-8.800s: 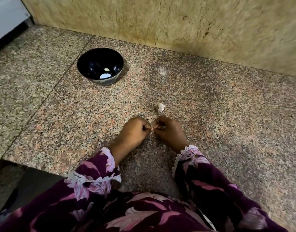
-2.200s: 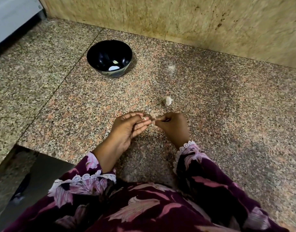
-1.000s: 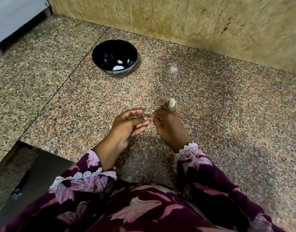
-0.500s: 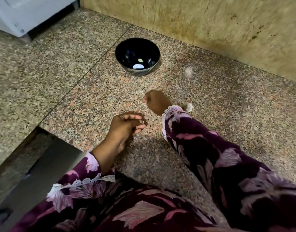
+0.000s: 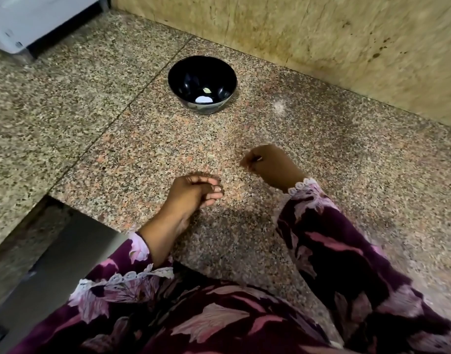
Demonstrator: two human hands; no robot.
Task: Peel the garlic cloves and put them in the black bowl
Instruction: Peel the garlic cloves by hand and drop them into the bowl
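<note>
My left hand [image 5: 193, 191] rests on the granite desk [image 5: 347, 175], fingers loosely curled around nothing I can see. My right hand [image 5: 269, 163] hovers blurred, fingers curled together; whether it holds a clove I cannot tell. The black bowl [image 5: 220, 72] stands farther back, well apart from both hands (one pale peeled garlic clove [image 5: 207, 90] lies inside).
</note>
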